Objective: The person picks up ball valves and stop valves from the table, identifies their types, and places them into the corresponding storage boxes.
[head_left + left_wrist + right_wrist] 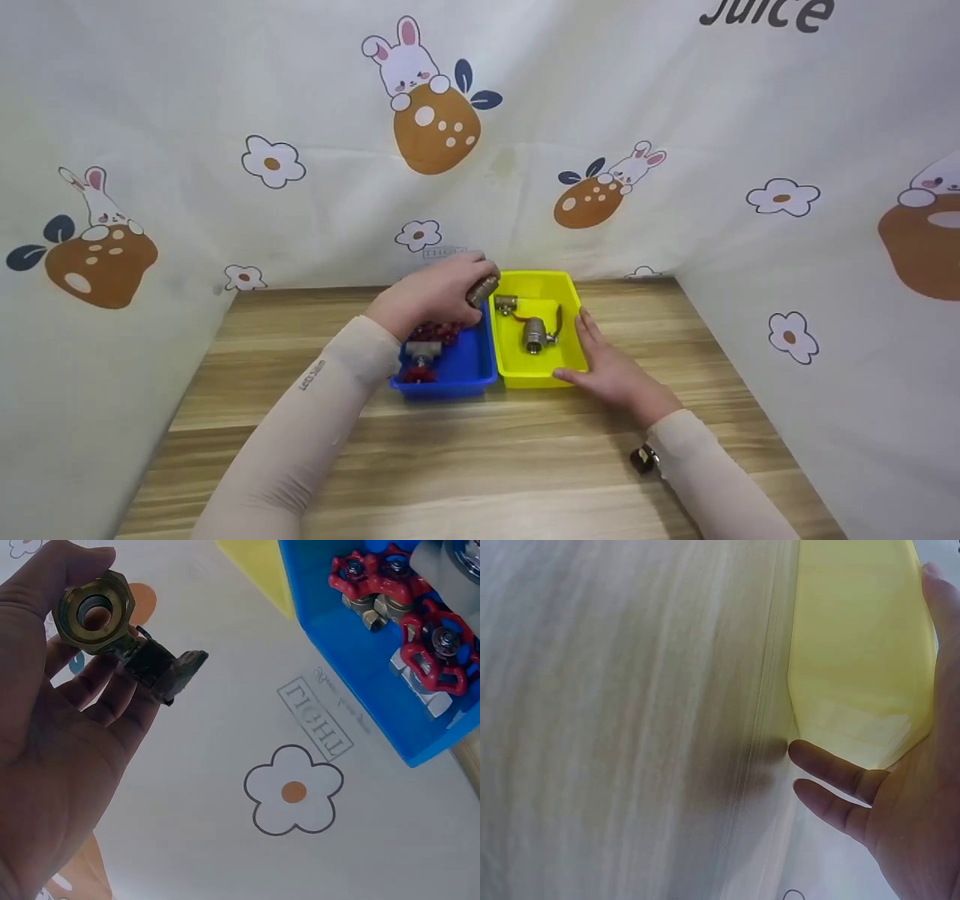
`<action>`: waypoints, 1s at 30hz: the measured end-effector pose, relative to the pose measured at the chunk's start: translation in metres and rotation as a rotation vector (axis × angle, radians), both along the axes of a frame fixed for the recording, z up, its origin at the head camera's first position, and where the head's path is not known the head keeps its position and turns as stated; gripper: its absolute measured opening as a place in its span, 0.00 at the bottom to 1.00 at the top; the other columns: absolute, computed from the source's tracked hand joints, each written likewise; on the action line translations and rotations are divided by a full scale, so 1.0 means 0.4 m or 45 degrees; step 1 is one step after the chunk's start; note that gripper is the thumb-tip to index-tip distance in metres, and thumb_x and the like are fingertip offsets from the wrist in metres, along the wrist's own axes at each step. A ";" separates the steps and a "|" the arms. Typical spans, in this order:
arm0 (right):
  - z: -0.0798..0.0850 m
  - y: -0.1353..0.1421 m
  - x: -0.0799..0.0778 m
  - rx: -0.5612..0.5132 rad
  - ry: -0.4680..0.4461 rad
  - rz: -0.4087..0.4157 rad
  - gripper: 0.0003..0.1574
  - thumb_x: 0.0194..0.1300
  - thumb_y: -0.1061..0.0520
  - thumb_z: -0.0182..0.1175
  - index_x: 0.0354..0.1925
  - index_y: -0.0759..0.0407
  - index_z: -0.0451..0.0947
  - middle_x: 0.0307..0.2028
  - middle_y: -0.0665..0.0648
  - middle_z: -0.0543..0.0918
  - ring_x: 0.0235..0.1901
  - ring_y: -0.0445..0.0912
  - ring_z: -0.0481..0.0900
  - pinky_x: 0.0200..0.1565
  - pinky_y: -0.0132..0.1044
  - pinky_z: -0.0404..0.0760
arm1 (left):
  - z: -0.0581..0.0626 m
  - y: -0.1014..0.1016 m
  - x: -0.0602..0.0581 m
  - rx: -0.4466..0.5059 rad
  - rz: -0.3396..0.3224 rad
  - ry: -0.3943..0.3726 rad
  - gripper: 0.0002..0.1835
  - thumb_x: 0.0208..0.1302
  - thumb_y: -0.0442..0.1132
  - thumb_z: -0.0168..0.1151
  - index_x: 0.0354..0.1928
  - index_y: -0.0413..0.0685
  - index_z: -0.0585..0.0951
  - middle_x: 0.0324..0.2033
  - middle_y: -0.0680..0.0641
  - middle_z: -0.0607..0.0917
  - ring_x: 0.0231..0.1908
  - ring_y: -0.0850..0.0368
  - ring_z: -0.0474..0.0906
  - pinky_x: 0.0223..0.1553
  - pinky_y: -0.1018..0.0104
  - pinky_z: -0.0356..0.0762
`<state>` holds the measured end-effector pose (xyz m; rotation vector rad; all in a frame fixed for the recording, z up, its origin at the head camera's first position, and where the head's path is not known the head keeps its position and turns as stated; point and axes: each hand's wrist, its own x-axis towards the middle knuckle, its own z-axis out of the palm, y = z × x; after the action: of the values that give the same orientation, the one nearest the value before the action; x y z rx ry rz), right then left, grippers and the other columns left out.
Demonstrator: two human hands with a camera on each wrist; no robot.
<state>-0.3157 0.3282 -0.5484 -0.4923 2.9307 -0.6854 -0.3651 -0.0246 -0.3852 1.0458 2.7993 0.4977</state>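
Note:
My left hand (442, 289) grips a brass ball valve (94, 615) above the blue bin (457, 388). In the left wrist view the valve's threaded opening faces the camera and a dark lever sticks out below the fingers. Several valves with red handwheels (442, 641) lie in the blue bin. My right hand (615, 371) rests against the right side of the yellow bin (536, 379), its fingers straight along the wall and its thumb at the front rim. Inside the yellow bin sit a ball valve (534, 335) and another brass valve (505, 303) behind it.
Both bins stand side by side on a wood-grain table (480, 465), close to the back. A white printed cloth (337, 217) with rabbits and flowers hangs around the back and sides. A dark round item (643, 459) shows at the right wrist.

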 end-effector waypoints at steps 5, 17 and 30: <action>0.002 -0.002 0.003 -0.020 -0.015 0.003 0.73 0.75 0.25 0.63 0.91 0.59 0.35 0.90 0.55 0.29 0.81 0.70 0.61 0.76 0.65 0.67 | 0.011 0.033 -0.011 -0.005 -0.060 0.037 0.35 0.63 0.44 0.82 0.71 0.59 0.78 0.55 0.53 0.80 0.54 0.53 0.77 0.62 0.55 0.82; 0.003 -0.001 0.001 -0.019 -0.007 0.013 0.73 0.75 0.25 0.63 0.90 0.60 0.35 0.90 0.58 0.31 0.80 0.70 0.62 0.76 0.65 0.68 | 0.037 0.099 -0.036 0.004 -0.107 0.024 0.34 0.67 0.48 0.82 0.71 0.58 0.78 0.58 0.52 0.80 0.57 0.53 0.77 0.65 0.56 0.81; -0.002 -0.003 0.000 -0.010 -0.020 -0.012 0.74 0.75 0.23 0.63 0.91 0.57 0.35 0.90 0.53 0.30 0.80 0.70 0.63 0.77 0.64 0.68 | 0.033 0.164 -0.068 0.053 -0.126 0.014 0.38 0.61 0.38 0.85 0.72 0.56 0.78 0.56 0.53 0.80 0.54 0.54 0.77 0.63 0.54 0.84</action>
<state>-0.3159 0.3268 -0.5492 -0.4720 2.9186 -0.6993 -0.3925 0.0411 -0.3719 1.1927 2.7411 0.5422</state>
